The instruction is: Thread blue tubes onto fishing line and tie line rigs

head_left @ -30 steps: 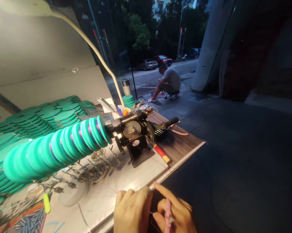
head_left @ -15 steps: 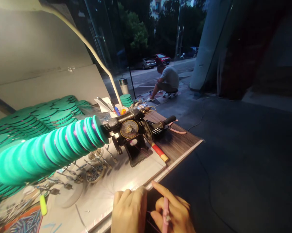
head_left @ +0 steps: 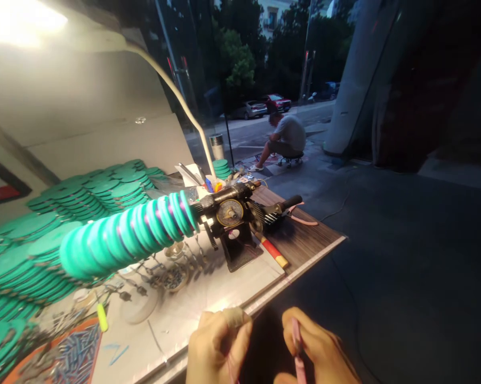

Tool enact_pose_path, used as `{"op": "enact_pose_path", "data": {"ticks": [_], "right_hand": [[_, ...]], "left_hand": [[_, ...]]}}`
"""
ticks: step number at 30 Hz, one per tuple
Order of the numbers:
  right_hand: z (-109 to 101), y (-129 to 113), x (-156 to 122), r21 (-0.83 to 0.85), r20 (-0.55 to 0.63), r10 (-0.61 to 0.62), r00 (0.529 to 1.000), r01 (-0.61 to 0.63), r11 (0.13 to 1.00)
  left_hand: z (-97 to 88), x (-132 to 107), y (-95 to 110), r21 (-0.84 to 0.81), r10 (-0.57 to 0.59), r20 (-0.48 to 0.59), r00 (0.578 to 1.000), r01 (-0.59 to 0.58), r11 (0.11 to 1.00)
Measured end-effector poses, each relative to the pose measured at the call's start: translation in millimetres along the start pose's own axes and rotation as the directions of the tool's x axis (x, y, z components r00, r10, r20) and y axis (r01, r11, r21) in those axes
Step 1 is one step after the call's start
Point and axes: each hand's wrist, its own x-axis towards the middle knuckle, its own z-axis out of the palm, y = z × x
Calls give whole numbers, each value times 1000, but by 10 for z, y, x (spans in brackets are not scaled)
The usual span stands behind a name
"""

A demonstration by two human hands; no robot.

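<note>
My left hand (head_left: 218,346) is closed just off the table's front edge, thumb and fingers pinched on what looks like a thin purplish wire, only faintly visible below. A pale wrap covers one of its fingertips. Apart from it, to the right, my right hand (head_left: 318,352) is closed around a small pink-handled tool (head_left: 298,346), whose working end I cannot make out. Beyond both hands stands a hand-cranked coil winder (head_left: 236,224) with a round dial. On its shaft sits a long row of green discs (head_left: 128,232) with purplish bands between some of them.
Stacks of green discs (head_left: 72,186) fill the left rear. An orange tray (head_left: 16,376) holds small metal pins. A red-and-yellow handle (head_left: 274,252) and pink-handled pliers (head_left: 304,217) lie by the winder. A lamp (head_left: 172,80) arches overhead. A person (head_left: 288,133) sits outside.
My hands have moved apart, the right one shifting rightward with the pink-handled tool. The view has swung left, so the winder and discs appear farther right.
</note>
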Motion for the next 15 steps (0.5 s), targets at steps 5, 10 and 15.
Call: {"op": "enact_pose_path", "data": {"ticks": [5, 10, 15], "right_hand": [[63, 51, -49, -135, 230, -78, 970, 111, 985], [103, 80, -53, -201, 325, -108, 940, 181, 963], [94, 38, -43, -297, 267, -133, 954, 213, 931]], "left_hand": [[-86, -78, 105, -234, -186, 33, 982, 188, 954], [-120, -91, 124, -205, -156, 66, 985, 167, 965], [-112, -95, 119, -156, -123, 68, 990, 132, 979]]}}
